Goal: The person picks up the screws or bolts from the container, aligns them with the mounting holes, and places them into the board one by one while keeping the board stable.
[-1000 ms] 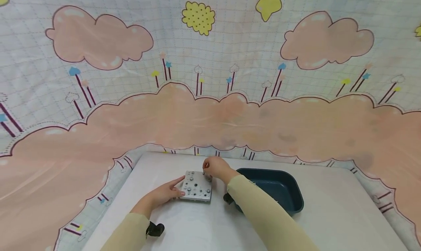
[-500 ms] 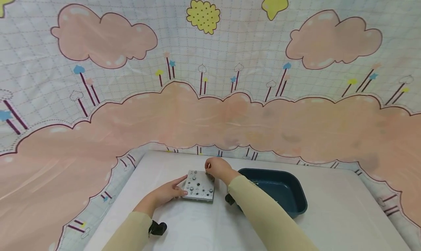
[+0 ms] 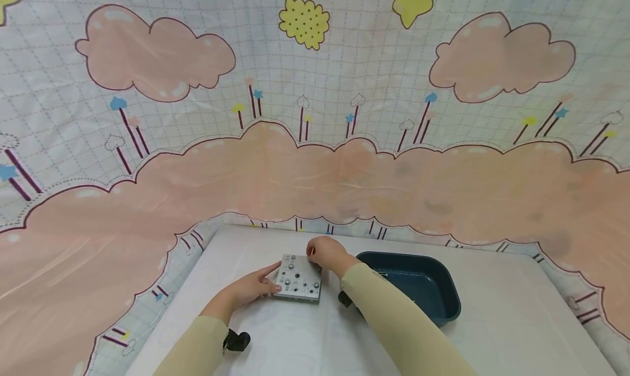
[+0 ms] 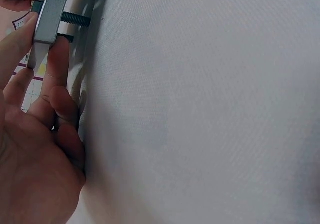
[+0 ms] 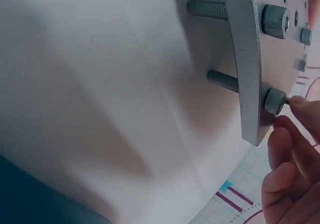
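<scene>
A silver metal plate [image 3: 301,280] studded with socket-head screws lies on the white table. My left hand [image 3: 253,287] grips its left edge; in the left wrist view the thumb is on one face and a finger presses the edge from the other side. At the plate's far right corner my right hand [image 3: 328,254] pinches a thin hex key [image 5: 287,101], mostly hidden by the fingers. Its tip meets the head of a corner screw [image 5: 274,102] in the right wrist view. Threaded screw shanks [image 5: 209,9] stick out beneath the plate.
A dark blue tray [image 3: 445,283] stands right of the plate, partly under the right forearm, with small metal pieces [image 3: 382,274] at its left side. A cartoon-printed cloth [image 3: 344,184] hangs behind the white table [image 3: 512,310].
The head view has shifted slightly, so everything sits a little further right. The right hand's fingers have turned slightly at the same corner; the left hand keeps its grip on the plate.
</scene>
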`<state>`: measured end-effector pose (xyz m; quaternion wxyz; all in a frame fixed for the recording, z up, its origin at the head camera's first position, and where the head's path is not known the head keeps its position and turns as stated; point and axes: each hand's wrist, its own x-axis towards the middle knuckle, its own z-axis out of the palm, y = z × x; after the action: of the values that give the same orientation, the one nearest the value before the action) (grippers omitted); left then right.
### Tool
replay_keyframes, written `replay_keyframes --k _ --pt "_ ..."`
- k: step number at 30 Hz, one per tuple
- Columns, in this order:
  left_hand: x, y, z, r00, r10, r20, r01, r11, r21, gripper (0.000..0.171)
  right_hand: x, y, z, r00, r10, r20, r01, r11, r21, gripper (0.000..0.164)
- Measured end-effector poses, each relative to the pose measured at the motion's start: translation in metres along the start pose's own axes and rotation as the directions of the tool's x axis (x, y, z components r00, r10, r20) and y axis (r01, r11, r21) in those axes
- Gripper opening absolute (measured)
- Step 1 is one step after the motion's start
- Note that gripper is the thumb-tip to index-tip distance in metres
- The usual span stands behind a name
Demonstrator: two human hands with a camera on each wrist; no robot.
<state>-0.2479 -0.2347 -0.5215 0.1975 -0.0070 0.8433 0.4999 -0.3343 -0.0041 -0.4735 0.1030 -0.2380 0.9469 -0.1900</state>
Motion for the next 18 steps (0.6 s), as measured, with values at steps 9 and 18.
replay_keyframes --k 9,18 --pt "-0.001 0.002 0.0 1.0 -0.006 0.004 0.006 1.0 -0.002 0.081 -0.005 -0.001 -0.004 0.999 0.033 0.007 -0.033 0.999 0.006 0.012" --pt "-0.001 0.002 0.0 1.0 0.001 0.009 -0.001 1.0 -0.023 0.082 -0.015 0.001 -0.021 1.0 0.018 -0.009 -0.017 0.995 0.094 0.019"
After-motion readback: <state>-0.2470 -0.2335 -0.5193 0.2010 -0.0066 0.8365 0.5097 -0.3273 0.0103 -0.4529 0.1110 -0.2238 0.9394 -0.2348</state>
